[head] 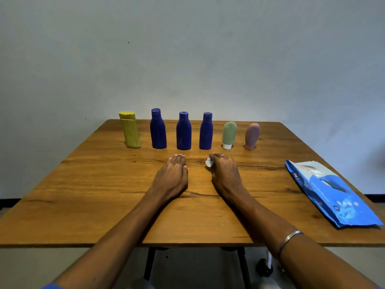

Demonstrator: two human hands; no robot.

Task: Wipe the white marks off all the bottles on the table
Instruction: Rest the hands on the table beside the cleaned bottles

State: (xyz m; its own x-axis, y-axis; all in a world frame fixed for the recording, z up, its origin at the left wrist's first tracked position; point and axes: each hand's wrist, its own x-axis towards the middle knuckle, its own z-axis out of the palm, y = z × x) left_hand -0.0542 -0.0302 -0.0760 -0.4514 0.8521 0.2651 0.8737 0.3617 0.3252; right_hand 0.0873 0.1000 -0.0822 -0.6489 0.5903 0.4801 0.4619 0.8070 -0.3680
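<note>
**Hands at rest, six bottles lined up behind**

Both hands lie on the wooden table (83, 197) from where I watch — the left hand (173, 174) flat, palm down, fingers straight and holding nothing; the right hand (224, 171) curled around a small white wipe (209, 162), a crumpled bit of it poking out past the knuckles. I see a ring on one right finger and a metal bangle (289, 238) on that forearm. Off to the right, near the table's edge, a blue wipes packet (333, 197) lies flat.

Beyond the fingertips, well apart from them, the bottles stand in a row near the far edge: a yellow bottle (130, 132) leaning slightly, three dark blue bottles (183, 134) upright, then a green tube (228, 134) and a pink tube (252, 136) — both standing on their caps. I cannot tell whether any white marks remain on them.
</note>
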